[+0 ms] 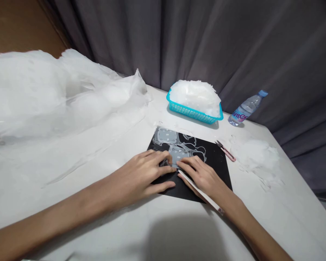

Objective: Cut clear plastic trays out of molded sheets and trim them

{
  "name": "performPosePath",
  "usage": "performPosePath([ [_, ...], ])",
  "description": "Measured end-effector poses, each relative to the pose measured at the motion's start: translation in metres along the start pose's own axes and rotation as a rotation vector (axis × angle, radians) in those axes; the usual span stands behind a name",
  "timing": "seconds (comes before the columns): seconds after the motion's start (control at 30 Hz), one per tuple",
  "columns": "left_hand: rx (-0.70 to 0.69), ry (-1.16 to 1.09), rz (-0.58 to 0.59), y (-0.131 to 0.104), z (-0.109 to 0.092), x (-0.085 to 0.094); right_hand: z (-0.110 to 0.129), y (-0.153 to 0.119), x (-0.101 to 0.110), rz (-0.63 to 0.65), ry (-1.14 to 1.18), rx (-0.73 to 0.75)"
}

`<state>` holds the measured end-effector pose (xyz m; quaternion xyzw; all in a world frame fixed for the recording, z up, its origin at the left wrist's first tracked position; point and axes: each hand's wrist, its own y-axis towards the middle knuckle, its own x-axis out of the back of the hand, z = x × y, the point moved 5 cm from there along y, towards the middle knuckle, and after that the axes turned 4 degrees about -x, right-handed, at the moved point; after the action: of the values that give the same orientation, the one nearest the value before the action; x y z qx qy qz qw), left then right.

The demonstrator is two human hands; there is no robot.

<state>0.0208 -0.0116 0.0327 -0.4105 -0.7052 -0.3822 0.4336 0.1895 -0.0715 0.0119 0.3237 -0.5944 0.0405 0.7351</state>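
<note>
My left hand (149, 170) rests on a black mat (220, 163) with thumb and fingers apart, its fingertips at the near edge of a clear, thin plastic piece (178, 154). From the right, my right hand (199, 174) holds a slim white tool (199, 190) slanting back under the palm; its tip meets the mat close to my left fingertips. The tool's exact kind does not show. A second rounded clear piece (167, 136) and curvy clear strips (199, 148) lie farther up on the mat. Pink-handled thread snips (225, 150) sit at the mat's right edge.
A turquoise basket (191, 113) heaped with white translucent pieces stands behind the mat. To its right is a water bottle (247, 108). Clear scraps (260, 159) are piled at the right. A large mass of white plastic sheeting (57, 98) covers the left side. A grey curtain (206, 43) hangs behind.
</note>
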Motion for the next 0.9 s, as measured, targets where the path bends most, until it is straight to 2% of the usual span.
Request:
performPosePath([
  [0.1, 0.165, -0.084, -0.129, 0.001, 0.007, -0.001, 0.004, 0.0, 0.001, -0.085, 0.007, -0.017],
  [0.2, 0.399, -0.325, -0.121, 0.001, 0.017, -0.012, 0.009, 0.001, 0.003, -0.188, 0.055, -0.062],
  [0.27, 0.472, -0.493, -0.107, 0.004, 0.019, -0.02, 0.013, 0.002, 0.004, -0.241, 0.084, -0.092],
  [0.47, 0.461, -0.981, -0.195, 0.015, 0.019, -0.029, 0.017, 0.003, 0.009, -0.278, 0.137, -0.197],
  [0.7, 0.412, -0.941, -0.21, 0.016, 0.016, -0.022, 0.016, 0.002, 0.012, -0.209, 0.283, -0.362],
  [0.8, 0.427, -0.932, -0.194, 0.014, 0.018, -0.021, 0.0, 0.001, 0.016, -0.231, 0.38, -0.5],
  [0.9, 0.478, -0.973, -0.188, 0.011, 0.025, -0.023, -0.038, -0.004, 0.023, -0.331, 0.456, -0.7],
])
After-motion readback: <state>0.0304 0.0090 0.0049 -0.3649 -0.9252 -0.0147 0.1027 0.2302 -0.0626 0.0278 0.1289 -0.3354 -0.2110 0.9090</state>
